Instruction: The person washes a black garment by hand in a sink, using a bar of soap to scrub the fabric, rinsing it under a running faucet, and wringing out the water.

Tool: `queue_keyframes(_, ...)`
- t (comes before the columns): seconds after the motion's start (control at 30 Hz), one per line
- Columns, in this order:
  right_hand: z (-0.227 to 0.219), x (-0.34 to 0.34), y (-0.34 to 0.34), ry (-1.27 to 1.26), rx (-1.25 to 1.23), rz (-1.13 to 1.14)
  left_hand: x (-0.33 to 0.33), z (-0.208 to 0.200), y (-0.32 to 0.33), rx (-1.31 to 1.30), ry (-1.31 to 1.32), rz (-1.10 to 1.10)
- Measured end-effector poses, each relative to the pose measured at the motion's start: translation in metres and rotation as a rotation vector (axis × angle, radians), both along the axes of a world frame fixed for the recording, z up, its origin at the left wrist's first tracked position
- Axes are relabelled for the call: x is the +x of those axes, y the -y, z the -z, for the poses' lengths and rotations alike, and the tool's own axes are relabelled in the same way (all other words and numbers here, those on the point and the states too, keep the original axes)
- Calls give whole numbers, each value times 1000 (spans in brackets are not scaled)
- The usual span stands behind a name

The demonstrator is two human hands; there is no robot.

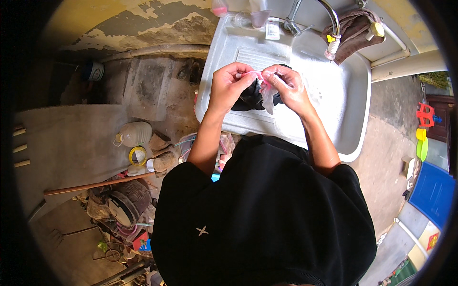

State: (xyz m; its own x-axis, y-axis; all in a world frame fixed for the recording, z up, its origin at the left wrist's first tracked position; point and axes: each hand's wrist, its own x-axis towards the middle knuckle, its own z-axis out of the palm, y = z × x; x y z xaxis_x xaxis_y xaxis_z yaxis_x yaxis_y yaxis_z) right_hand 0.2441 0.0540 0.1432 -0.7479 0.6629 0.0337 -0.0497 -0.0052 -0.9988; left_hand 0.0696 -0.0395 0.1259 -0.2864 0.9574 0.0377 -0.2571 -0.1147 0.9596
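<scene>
Over the sink's ridged side, my left hand pinches one end of a thin, crumpled pink-and-white piece, which looks like film or a small plastic bag. The fingers of my right hand are closed on the same piece, close beside the left. Its whitish, see-through part hangs down between the two hands. Below them a bunched black cloth lies on the drainboard, partly hidden by my hands and the piece.
The grey sink has a curved tap at its back. Behind it lie a brown towel, a small white packet and a cup. To the left stand a plastic jug and a tape roll; clutter fills the lower left.
</scene>
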Motion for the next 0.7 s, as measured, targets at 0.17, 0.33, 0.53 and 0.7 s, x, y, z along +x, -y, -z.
queue_keyframes(0.17, 3, -1, -3, 92, 24, -102, 3, 8, -1, 37, 86, -89)
queue_keyframes(0.33, 6, -6, 5, -61, -34, -36, 7, 5, -2, 57, 131, -72)
queue_keyframes(0.53, 1, 0, 2, 2, 43, -7, 3, -7, 3, 36, -13, -27)
queue_keyframes(0.7, -4, 3, 3, -11, 102, 59, -2, -12, 6, 32, -119, 21)
